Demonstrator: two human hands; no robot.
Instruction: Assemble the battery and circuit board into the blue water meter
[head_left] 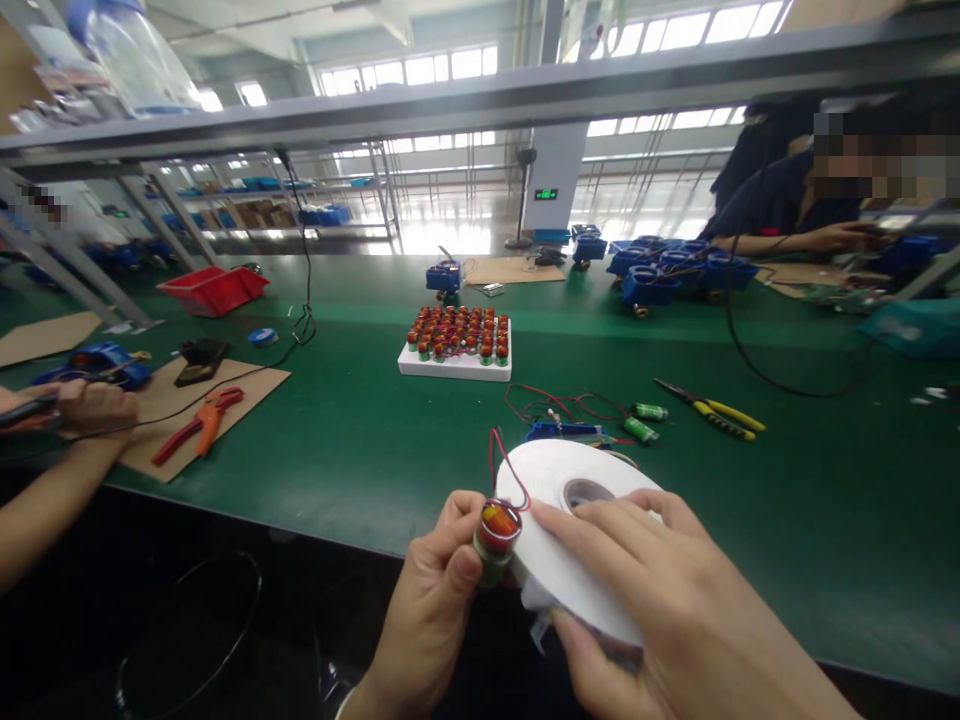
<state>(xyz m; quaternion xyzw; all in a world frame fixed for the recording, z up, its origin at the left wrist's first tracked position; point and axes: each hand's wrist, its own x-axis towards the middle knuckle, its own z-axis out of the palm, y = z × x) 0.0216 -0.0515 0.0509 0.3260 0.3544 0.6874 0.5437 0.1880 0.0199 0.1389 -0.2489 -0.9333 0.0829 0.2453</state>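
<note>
left hand [435, 600]: fingers [459, 570] clenched around a small green cylindrical part [495, 540] with a red-orange top, held upright just off the near edge of the tabletop [360, 450]; thin red wires [502, 465] rise from its top.
right hand [675, 610]: fingers spread and pressed flat on a large white tape roll [555, 475], gripping it tilted, its rim touching the cylindrical part; a loose white tape end hangs below the roll.
behind the roll, near the tabletop's near edge: a blue part with red wires [559, 430], two green cylinders [645, 420], yellow-handled pliers [716, 410].
middle of the tabletop: a white tray [454, 365] packed with upright red-topped pieces.
left side: cardboard sheet [247, 385] bearing an orange-handled tool [202, 420]; a red bin [214, 290] beyond.
left edge: another person's hand [90, 405] holding a tool.
far right corner: a second person among blue units [660, 270].
</note>
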